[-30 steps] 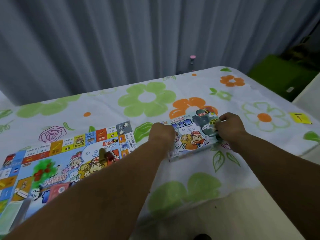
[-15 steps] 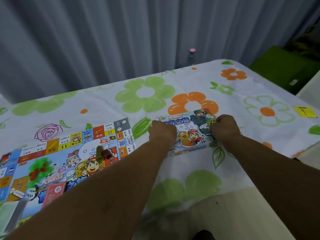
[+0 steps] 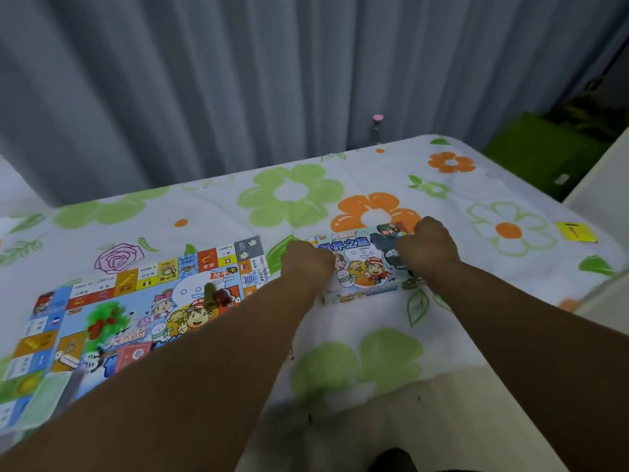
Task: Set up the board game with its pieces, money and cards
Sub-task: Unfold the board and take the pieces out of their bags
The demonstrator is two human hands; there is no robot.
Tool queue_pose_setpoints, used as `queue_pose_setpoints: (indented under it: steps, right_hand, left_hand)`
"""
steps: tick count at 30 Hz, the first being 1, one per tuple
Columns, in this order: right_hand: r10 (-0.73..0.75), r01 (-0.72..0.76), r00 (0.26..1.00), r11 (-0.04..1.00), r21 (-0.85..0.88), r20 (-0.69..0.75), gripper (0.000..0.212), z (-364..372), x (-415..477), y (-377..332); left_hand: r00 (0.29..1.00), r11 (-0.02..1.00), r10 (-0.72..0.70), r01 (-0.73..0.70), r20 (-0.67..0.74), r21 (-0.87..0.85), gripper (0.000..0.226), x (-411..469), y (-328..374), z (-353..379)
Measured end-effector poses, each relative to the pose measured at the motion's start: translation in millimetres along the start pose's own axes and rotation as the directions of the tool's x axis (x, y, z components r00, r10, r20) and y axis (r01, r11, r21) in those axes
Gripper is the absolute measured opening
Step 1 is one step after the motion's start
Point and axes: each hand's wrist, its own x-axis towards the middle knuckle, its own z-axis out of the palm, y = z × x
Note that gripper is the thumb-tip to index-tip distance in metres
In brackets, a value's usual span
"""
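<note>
The game box lies flat on the flowered cloth of the worktop, right of centre and lengthways across the view, with 1 hand at each short end. The left hand sits on the box's left end with its fingers curled under, knuckles toward the camera. The right hand covers the right end the same way, its grip closed on that edge. Both grips appear clamped on the box, though the fingertips themselves are hidden beneath the hands. Between the 2 hands the printed lid shows cartoon figures and a dark grey patch near the right hand, too blurred to tell what it is. To the left of the box, just apart from it, 1 game board lies unfolded and flat, partly hidden by the left forearm. On the board stand 2 small pieces side by side, 1 olive piece and 1 red piece, touching or nearly so. Well to the right, near the worktop's edge, lies 1 yellow slip. A grey curtain hangs behind.
</note>
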Motion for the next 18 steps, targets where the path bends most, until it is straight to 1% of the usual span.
queue_pose_setpoints:
  steps: [2,5,7,8,10,11,12,13,16,18]
  right_hand:
    - [-0.042,0.042,0.999,0.999,0.014,0.013,0.036,-2,-15,-14]
    - [-0.105,0.105,0.994,0.993,0.047,0.015,0.024,-2,-44,-37]
    - [-0.143,0.140,0.989,0.987,0.083,0.034,0.020,-2,-63,-50]
    - [-0.161,0.155,0.985,0.983,0.098,0.057,0.021,-3,-73,-56]
    - [-0.198,0.187,0.975,0.976,0.111,0.100,0.035,-3,-96,-70]
    - [-0.212,0.199,0.971,0.973,0.117,0.113,0.037,-4,-106,-78]
    - [-0.221,0.204,0.966,0.971,0.125,0.134,0.038,-5,-118,-85]
    - [-0.238,0.218,0.959,0.966,0.140,0.155,0.038,-5,-131,-92]
    - [-0.275,0.231,0.942,0.948,0.219,0.193,0.037,-3,-161,-109]
    - [-0.289,0.240,0.936,0.942,0.236,0.201,0.034,-1,-181,-120]
  left_hand:
    - [1.000,1.000,0.022,-0.022,-0.009,-0.014,0.010,-15,0,-17]
    - [0.999,0.996,0.037,-0.040,-0.036,-0.085,0.014,-37,-4,-43]
    - [0.996,0.994,0.056,-0.062,-0.068,-0.086,0.018,-53,-6,-61]
    - [0.994,0.993,0.074,-0.080,-0.078,-0.081,0.016,-60,-6,-70]
    - [0.990,0.991,0.085,-0.096,-0.113,-0.095,0.008,-78,-8,-89]
    - [0.989,0.990,0.086,-0.099,-0.122,-0.104,0.014,-85,-8,-98]
    - [0.988,0.990,0.086,-0.100,-0.130,-0.102,0.014,-93,-9,-109]
    - [0.986,0.989,0.090,-0.105,-0.142,-0.106,0.009,-102,-10,-119]
    - [0.981,0.984,0.089,-0.114,-0.175,-0.134,0.015,-128,-14,-147]
    - [0.976,0.982,0.089,-0.119,-0.198,-0.147,0.018,-146,-18,-165]
